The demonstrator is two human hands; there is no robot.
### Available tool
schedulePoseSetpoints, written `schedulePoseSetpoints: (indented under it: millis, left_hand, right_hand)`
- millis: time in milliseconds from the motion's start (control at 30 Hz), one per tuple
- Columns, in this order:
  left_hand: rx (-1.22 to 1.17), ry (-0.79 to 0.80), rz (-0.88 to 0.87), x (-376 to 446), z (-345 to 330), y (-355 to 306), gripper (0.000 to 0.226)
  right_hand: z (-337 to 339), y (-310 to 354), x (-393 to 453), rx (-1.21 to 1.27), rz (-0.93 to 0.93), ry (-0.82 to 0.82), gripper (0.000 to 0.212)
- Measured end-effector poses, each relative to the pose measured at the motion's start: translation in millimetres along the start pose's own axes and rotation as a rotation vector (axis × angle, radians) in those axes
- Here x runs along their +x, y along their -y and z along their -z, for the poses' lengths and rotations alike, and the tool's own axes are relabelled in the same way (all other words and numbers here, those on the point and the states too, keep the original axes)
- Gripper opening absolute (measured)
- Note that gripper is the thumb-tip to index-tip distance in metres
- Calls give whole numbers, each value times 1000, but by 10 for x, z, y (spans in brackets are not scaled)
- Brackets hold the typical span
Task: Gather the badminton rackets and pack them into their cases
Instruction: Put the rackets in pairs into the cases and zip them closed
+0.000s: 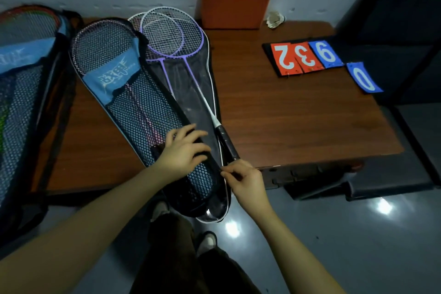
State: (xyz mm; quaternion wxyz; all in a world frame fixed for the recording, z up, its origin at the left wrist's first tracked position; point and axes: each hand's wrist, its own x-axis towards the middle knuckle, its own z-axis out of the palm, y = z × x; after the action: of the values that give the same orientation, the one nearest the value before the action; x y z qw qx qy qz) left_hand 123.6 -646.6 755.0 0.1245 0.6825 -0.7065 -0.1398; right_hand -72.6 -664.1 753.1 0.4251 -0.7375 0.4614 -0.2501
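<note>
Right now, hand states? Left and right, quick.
Left hand: fingers straight, pressing on the case flap.
Right hand: fingers pinching the case's zipper edge.

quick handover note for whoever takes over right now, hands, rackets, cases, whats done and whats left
Left hand: resting on the flap of the open case, fingers relaxed.
Right hand: pinching the case edge near the handle end, likely the zipper.
Purple rackets: lying on the open case, heads sticking out the top.
Pink rackets: under the mesh flap.
Second case: at the far left, holding rackets.
Left: seat the purple rackets and zip the case shut.
</note>
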Motion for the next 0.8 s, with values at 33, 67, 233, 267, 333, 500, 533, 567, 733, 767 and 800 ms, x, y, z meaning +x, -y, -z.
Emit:
schedulePoseSetpoints:
  millis: [33,67,233,267,333,500,533,567,733,767,800]
  left_hand:
    - [-23,-22,20,-43,-24,-22,21]
    - [-43,-33,41,-61,-39,-37,20]
    - [-38,4,67,24,-12,-66,16]
    - [-64,-32,93,40,7,-81,16]
    - [-116,-135,154,70,31,-113,14]
    - [-189,-340,266,205,38,-229,16]
    - [-200,-345,275,232,36,-247,17]
    - [-208,-338,278,252,32,-262,18]
    - [-225,-231,323,161,-57,-237,29]
    - [-218,-216,359,110,-70,-208,36]
    - [-208,-212,410,53,-74,-176,42]
  right_hand:
    - [0,-2,-8,3,8,1,4]
    - [4,-3,-17,3,14,6,3]
    - [13,4,-74,-7,16,-1,4]
    - [19,10,-82,-5,13,-18,4]
    - [44,10,-92,10,9,-52,4]
    - [121,-15,-170,4,13,-119,4]
    - [118,-12,-202,13,-8,-120,4]
    - [107,-10,-226,35,-40,-118,3]
    - [58,-14,-173,34,-74,-109,6]
    - [40,-14,-140,25,-52,-117,3]
    - [20,3,-104,18,-42,-123,5]
